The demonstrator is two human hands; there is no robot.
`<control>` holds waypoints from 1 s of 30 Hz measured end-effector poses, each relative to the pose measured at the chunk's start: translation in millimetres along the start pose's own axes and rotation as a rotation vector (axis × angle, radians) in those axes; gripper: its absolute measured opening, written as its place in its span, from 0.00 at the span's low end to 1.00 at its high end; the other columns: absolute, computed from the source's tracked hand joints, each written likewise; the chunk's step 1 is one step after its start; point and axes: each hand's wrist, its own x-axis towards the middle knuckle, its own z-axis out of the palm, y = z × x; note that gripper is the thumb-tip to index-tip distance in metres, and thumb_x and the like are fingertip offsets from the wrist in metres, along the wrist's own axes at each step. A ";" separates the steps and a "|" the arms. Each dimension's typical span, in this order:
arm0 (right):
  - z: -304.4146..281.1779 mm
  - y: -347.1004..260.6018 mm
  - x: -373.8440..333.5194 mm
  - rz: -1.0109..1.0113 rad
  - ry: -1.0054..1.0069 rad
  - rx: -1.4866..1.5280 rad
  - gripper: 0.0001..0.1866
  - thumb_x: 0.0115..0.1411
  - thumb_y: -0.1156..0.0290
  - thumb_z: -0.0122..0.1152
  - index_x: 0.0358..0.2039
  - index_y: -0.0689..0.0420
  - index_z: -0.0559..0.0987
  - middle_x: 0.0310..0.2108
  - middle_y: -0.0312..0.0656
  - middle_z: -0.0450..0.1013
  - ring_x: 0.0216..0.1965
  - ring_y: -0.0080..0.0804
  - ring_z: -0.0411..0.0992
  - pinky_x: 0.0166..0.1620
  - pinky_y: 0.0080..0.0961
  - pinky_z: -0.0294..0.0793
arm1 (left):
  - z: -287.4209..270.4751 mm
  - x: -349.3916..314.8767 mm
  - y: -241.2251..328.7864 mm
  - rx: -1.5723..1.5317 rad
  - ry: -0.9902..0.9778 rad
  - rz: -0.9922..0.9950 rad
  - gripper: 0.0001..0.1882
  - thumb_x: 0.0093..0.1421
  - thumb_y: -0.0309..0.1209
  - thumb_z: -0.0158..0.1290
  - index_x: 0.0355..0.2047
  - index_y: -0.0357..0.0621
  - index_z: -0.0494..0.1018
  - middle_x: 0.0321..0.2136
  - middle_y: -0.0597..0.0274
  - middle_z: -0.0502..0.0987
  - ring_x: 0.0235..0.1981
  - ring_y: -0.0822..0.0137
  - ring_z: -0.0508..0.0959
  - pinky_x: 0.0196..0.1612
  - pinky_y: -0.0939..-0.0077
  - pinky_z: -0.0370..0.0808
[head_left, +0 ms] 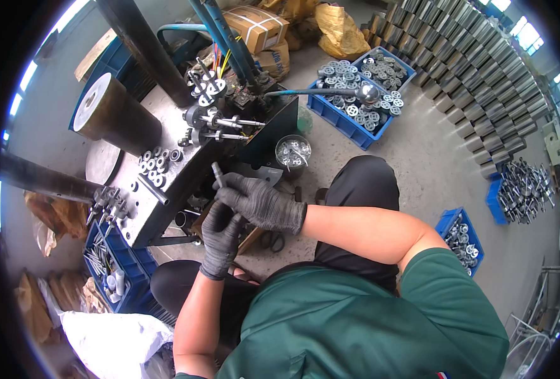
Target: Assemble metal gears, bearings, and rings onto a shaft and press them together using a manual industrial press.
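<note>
Both my hands wear grey knit gloves and meet in front of the press table's edge. From the closed fingers of my right hand (258,201) the end of a slim metal shaft (217,172) sticks up. My left hand (220,243) sits just below, its fingers closed against the right fingertips; what is between them is hidden. On the steel table (182,183) nearby lie a loose metal tube (153,189), a cluster of small bearings (153,165) and several shafts with rotors (213,123). More shaft assemblies (109,205) stand at its left corner.
A thick steel cylinder (119,114) and dark columns rise from the table. A lever with a ball end (367,95) reaches over a blue crate (340,120) of round metal end caps. A bowl of small parts (292,151) stands beyond my hands. Stacked metal cylinders (475,69) line the right.
</note>
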 end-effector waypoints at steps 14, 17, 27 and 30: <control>-119.0 -126.8 -74.3 -0.655 -0.087 -0.664 0.18 0.59 0.81 0.62 0.52 0.61 0.78 0.38 0.45 0.75 0.34 0.35 0.77 0.37 0.32 0.76 | -12.8 17.5 13.5 0.184 0.019 -0.055 0.16 0.63 0.24 0.58 0.51 0.36 0.74 0.44 0.58 0.78 0.47 0.67 0.78 0.53 0.74 0.75; -182.6 -98.9 -96.8 -0.340 0.064 -0.796 0.18 0.60 0.77 0.63 0.52 0.62 0.78 0.42 0.46 0.75 0.39 0.36 0.77 0.43 0.30 0.77 | -10.9 12.4 14.0 0.437 -0.124 -0.083 0.15 0.63 0.25 0.59 0.50 0.35 0.75 0.41 0.56 0.79 0.46 0.65 0.80 0.50 0.74 0.76; -423.4 126.7 -112.5 0.571 0.502 -1.116 0.19 0.59 0.64 0.62 0.50 0.57 0.81 0.44 0.55 0.80 0.46 0.49 0.79 0.52 0.39 0.76 | -4.8 23.4 -21.6 1.117 -0.536 -0.170 0.22 0.59 0.40 0.59 0.51 0.46 0.76 0.45 0.46 0.77 0.50 0.45 0.77 0.53 0.52 0.74; -449.1 155.9 -86.6 0.650 0.472 -1.228 0.20 0.58 0.65 0.60 0.50 0.54 0.81 0.46 0.54 0.79 0.48 0.52 0.78 0.53 0.42 0.75 | -9.5 25.8 -33.5 1.185 -0.642 -0.307 0.23 0.60 0.42 0.58 0.53 0.47 0.76 0.44 0.45 0.78 0.49 0.45 0.77 0.53 0.52 0.74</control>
